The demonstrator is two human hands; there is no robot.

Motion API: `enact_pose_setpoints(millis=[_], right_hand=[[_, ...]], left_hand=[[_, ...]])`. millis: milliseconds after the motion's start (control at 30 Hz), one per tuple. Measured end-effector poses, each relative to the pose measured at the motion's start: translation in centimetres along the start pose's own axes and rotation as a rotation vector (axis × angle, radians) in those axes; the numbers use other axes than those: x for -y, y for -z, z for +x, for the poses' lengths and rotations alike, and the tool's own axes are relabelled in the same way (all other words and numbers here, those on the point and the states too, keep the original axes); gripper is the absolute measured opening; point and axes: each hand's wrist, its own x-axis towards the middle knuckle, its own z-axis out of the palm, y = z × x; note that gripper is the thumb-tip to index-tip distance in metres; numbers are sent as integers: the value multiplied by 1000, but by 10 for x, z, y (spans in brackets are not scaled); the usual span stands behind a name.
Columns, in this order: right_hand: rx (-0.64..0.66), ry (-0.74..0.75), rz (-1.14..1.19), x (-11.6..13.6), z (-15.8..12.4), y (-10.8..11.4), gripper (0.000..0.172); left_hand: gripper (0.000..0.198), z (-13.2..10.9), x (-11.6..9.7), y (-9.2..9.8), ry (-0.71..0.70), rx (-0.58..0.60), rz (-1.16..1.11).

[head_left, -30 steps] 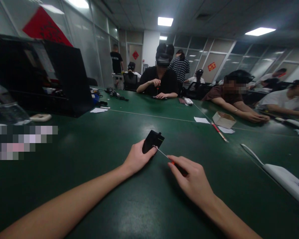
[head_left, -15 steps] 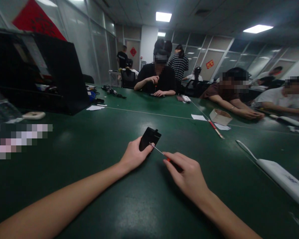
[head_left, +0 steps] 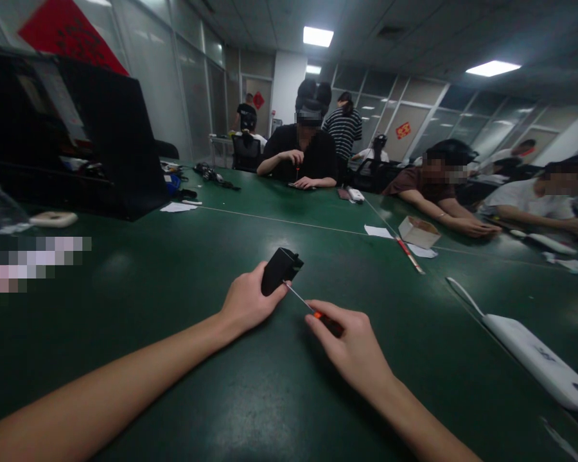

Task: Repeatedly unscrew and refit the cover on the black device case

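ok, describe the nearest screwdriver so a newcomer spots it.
Over the near side of the green table, find the right hand holding the screwdriver, shaft aimed at the black block in the left hand. Its slant sets it apart from the upright tool opposite.

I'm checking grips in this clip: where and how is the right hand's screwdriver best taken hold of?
Probably by the screwdriver handle, coming from the right: it is the thicker end, in the right hand, while the thin shaft slants leftward toward the black object in the left hand.
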Motion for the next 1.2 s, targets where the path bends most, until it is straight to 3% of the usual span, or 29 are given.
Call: enact_pose_setpoints(millis=[100,300,433,533,700,767,1067,1200], right_hand=[[45,-160,198,3,0,-1,28],[218,-619,921,4,2,-4,35],[286,-693,1071,0,5,-1,31],[256,-563,813,-4,4,-2,32],[31,104,-139,-11,-3,-4,33],[14,224,-393,-13,-6,-4,36],[-56,326,-812,-16,-5,5,37],[-30,268,-620,-17,-2,3,33]], left_hand=[[36,1,1,1,-3,-9,111],[37,2,2,1,-18,5,180],[38,3,3,1,-34,6,198],[37,3,3,1,-47,19,230],[39,2,2,1,-45,43,272],[39,2,2,0,-47,50,284],[40,1,-1,-1,-79,93,354],[42,1,-3,0,-43,118,374]])
